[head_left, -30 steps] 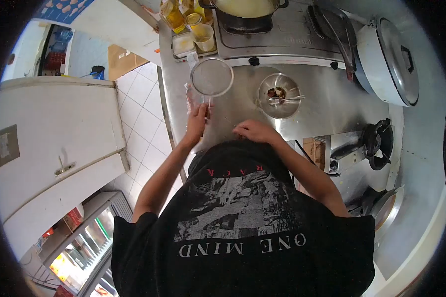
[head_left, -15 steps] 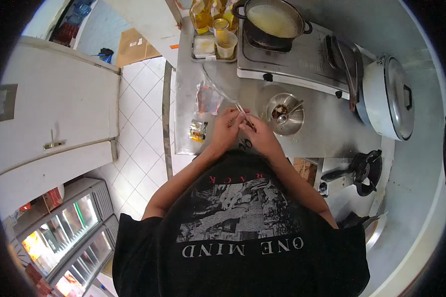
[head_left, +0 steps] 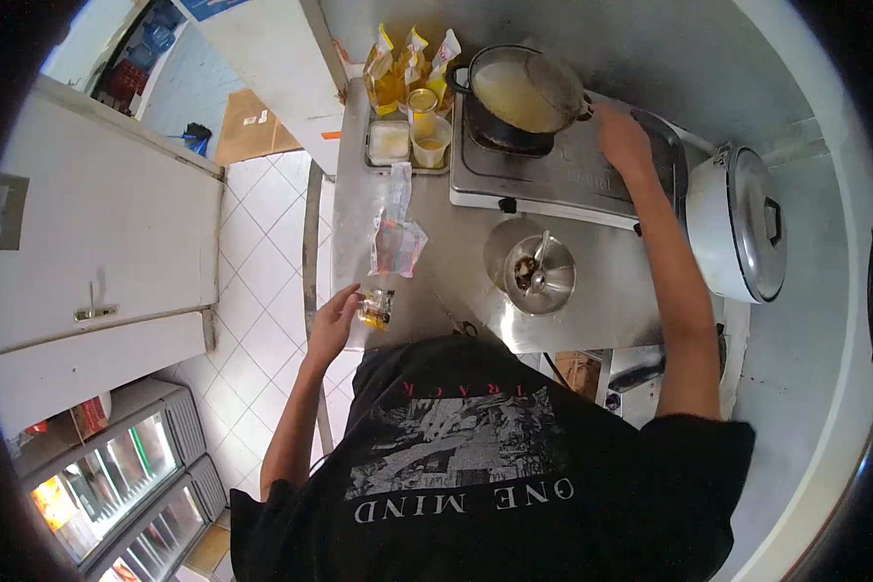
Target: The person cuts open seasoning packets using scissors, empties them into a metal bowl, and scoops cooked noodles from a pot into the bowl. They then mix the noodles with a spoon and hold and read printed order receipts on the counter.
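Note:
My right hand (head_left: 623, 141) is closed at the right side of the dark pot (head_left: 507, 138), gripping a mesh strainer (head_left: 553, 82) whose round net lies over the pale yellow liquid. The handle is mostly hidden by my fingers. Over at the counter's left edge, my left hand (head_left: 334, 318) has its fingers loosely apart, fingertips beside the small shiny sachets (head_left: 375, 308). A steel bowl (head_left: 559, 291) holds a spoon (head_left: 541, 262) and dark brown bits (head_left: 525, 272). Scissors (head_left: 464, 328) lie on the counter close to my shirt.
The pot sits on a gas stove (head_left: 577, 184). Left of it, a tray (head_left: 441, 167) carries containers, with yellow oil pouches (head_left: 382, 82) behind. A torn wrapper (head_left: 398, 247) lies on the counter (head_left: 436, 262). A large lidded white pot (head_left: 723, 228) stands at right.
My hands were together at the counter's front with the strainer. My right hand has carried it up and right to the pot; my left has moved left to the sachets.

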`<action>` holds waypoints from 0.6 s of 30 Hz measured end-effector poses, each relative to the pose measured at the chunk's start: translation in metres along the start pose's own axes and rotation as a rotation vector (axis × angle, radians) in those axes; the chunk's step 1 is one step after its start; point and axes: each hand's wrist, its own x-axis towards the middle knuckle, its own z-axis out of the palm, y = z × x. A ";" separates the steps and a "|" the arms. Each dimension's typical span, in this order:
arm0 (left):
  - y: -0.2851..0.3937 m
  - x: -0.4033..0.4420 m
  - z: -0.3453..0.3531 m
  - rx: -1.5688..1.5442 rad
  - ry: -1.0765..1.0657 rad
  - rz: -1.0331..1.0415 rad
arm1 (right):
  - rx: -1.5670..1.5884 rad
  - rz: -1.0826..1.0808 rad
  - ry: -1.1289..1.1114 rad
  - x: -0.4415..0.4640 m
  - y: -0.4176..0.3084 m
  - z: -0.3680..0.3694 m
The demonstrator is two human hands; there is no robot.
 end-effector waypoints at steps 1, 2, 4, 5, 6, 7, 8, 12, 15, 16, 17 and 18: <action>0.003 0.006 -0.001 -0.003 0.002 0.029 | -0.009 -0.071 0.032 0.022 0.006 0.017; 0.018 0.007 0.001 0.029 -0.016 0.065 | -0.020 -0.143 0.066 0.042 0.013 0.034; 0.045 0.000 0.002 0.045 -0.040 0.077 | -0.039 -0.182 -0.080 0.080 0.033 0.069; 0.044 -0.005 -0.001 0.061 -0.053 0.092 | -0.048 -0.200 -0.156 0.091 0.038 0.081; 0.050 -0.015 -0.003 0.046 -0.036 0.043 | 0.127 -0.115 -0.299 0.097 0.036 0.086; 0.031 -0.026 -0.004 -0.037 -0.007 0.007 | 0.303 -0.032 -0.444 0.100 0.031 0.090; 0.010 -0.028 -0.007 -0.115 0.020 -0.029 | 0.407 0.044 -0.527 0.099 0.020 0.088; 0.004 -0.022 -0.002 -0.115 -0.002 -0.053 | 0.626 0.313 -0.642 0.091 -0.028 0.052; 0.029 -0.019 -0.006 -0.045 -0.038 -0.003 | 0.794 0.379 -0.640 0.092 -0.013 0.035; 0.030 -0.018 -0.008 -0.036 -0.034 -0.002 | 0.812 0.386 -0.612 0.086 -0.012 0.018; 0.032 -0.018 -0.009 -0.029 -0.032 0.000 | 0.830 0.394 -0.583 0.082 -0.009 0.008; 0.033 -0.017 -0.009 -0.021 -0.030 0.002 | 0.755 0.337 -0.530 0.086 0.002 0.008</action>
